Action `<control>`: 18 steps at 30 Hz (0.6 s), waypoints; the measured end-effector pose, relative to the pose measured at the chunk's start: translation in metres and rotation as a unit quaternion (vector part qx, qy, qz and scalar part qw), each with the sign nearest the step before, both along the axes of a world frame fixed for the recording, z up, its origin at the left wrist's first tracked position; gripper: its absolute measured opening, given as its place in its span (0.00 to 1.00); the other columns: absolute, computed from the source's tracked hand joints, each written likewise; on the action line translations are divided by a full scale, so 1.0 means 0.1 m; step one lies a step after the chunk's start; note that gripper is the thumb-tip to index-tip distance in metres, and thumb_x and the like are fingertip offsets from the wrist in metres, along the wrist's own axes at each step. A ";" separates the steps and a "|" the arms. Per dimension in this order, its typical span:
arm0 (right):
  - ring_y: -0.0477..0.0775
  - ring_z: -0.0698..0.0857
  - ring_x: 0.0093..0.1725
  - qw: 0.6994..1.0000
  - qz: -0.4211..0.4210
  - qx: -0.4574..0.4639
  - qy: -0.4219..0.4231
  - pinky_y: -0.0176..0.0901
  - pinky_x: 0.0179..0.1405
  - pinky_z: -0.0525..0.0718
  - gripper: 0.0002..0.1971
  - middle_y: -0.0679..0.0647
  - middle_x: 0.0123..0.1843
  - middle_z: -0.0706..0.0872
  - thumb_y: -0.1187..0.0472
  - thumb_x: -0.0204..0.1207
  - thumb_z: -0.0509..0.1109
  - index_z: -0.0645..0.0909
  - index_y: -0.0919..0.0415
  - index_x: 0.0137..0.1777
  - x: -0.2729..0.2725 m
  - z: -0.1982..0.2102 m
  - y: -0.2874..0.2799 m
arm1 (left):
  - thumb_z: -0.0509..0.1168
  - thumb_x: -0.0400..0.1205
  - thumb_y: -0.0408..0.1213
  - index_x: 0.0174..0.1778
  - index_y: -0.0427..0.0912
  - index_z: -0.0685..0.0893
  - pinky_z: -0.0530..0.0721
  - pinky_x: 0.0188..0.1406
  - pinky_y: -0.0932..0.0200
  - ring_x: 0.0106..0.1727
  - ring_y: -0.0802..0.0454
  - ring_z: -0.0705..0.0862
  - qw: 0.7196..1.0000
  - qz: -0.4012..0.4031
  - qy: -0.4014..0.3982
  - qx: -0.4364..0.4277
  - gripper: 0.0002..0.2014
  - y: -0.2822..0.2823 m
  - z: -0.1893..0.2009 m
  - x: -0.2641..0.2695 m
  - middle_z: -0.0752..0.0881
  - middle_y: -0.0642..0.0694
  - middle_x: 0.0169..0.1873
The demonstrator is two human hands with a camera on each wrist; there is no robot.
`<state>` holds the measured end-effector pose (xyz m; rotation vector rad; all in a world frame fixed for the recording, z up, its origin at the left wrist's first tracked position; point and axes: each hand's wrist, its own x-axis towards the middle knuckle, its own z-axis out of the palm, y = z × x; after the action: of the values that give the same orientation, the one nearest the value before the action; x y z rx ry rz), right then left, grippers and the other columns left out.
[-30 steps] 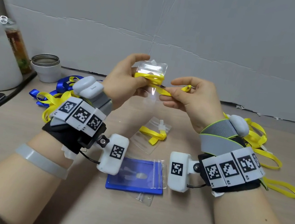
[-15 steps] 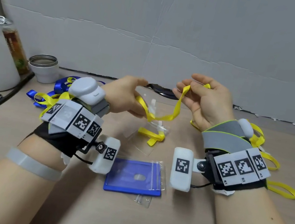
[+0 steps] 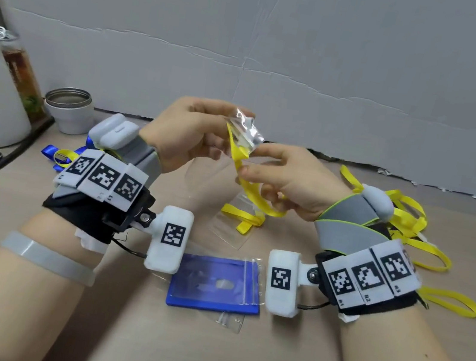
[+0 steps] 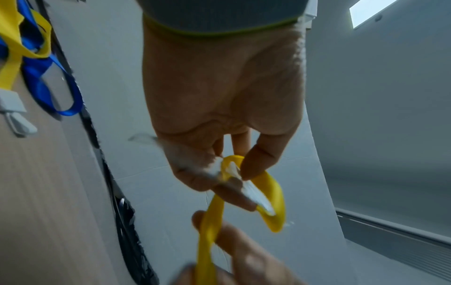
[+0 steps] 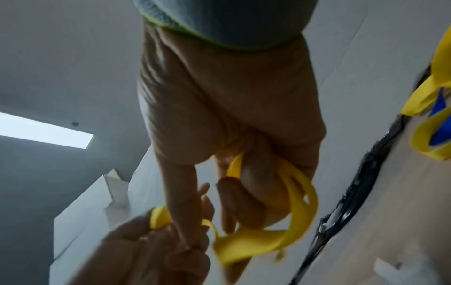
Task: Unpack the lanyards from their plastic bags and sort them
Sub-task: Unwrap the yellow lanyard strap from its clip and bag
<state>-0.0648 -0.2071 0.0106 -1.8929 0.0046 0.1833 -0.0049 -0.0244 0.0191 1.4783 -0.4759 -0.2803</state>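
Your left hand [image 3: 188,132] has its grip closed in a pinch on the crumpled clear plastic bag [image 3: 246,133], thumb and fingertips clamped on the film so the bag stays anchored while the strap is drawn out; the left wrist view shows the same pinch with yellow webbing bunched at the fingertips. Your right hand [image 3: 285,182] has its grip curled round the yellow lanyard [image 3: 248,186], pinching it just below the bag's mouth with a slack loop gathered in the palm, which reads as a hand-over-hand pull rather than one long tug. Both hands are raised above the counter [image 3: 38,200], probably so the freed strap can hang clear instead of dragging over what lies beneath. The lanyard is part in and part out: one end is in the bag, the rest runs down through your right fingers. Below the hands lies another bagged yellow lanyard [image 3: 239,221], waiting its turn, and nearer you a blue card holder [image 3: 212,286] in its own clear sleeve. To your right a pile of loose yellow lanyards [image 3: 410,237] is spread on the counter, likely the sorted heap for this colour; to your left blue lanyards [image 3: 52,151] lie mixed with some yellow, beside a steel cup [image 3: 67,109].
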 end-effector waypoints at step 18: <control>0.57 0.85 0.33 0.954 -0.193 0.139 -0.183 0.44 0.34 0.84 0.08 0.69 0.38 0.88 0.72 0.76 0.65 0.83 0.63 0.40 0.15 0.04 -0.07 | 0.63 0.78 0.14 0.71 0.31 0.78 0.88 0.37 0.62 0.42 0.41 0.88 0.970 -0.011 -0.021 0.242 0.23 -0.02 -0.20 0.05 0.86 0.34 0.46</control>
<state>-0.0496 -0.2140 0.0143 -1.5831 0.0916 -0.4145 -0.0004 -0.0259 -0.0012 1.9575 -0.4786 -0.4031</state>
